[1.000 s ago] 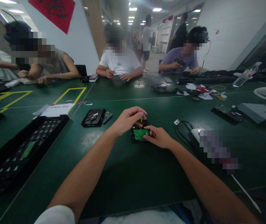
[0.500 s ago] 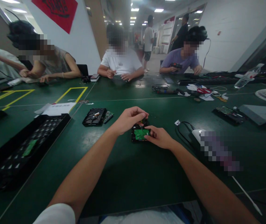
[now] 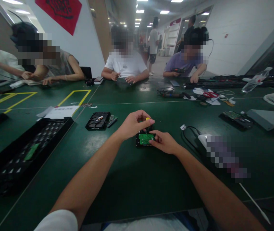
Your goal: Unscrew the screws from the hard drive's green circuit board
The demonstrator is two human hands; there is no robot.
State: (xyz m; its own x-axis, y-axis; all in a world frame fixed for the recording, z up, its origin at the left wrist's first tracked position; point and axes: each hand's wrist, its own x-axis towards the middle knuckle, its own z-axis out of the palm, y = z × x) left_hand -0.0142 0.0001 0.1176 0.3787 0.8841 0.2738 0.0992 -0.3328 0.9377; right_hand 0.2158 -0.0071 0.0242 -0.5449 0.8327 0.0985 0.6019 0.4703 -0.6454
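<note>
On the green table in front of me lies a hard drive [image 3: 138, 144], its green circuit board [image 3: 144, 139] facing up. My left hand [image 3: 135, 123] is closed around a small screwdriver [image 3: 148, 119] with a yellow end, held upright over the far part of the drive. Whether its tip sits in a screw I cannot make out. My right hand [image 3: 164, 142] grips the drive's right side, fingertips on the board's edge. To the left, another black hard drive [image 3: 98, 121] lies beside a loose circuit board [image 3: 112, 120].
A long black tray [image 3: 55, 141] with small parts stands at left. A white power strip [image 3: 203, 139] with a cable is at right, near another drive [image 3: 238, 120] and a grey box [image 3: 269, 118]. Several people sit across the table.
The left fingers have shifted on the screwdriver, and its yellow end now shows between thumb and fingers. My right hand and the drive stay in place.
</note>
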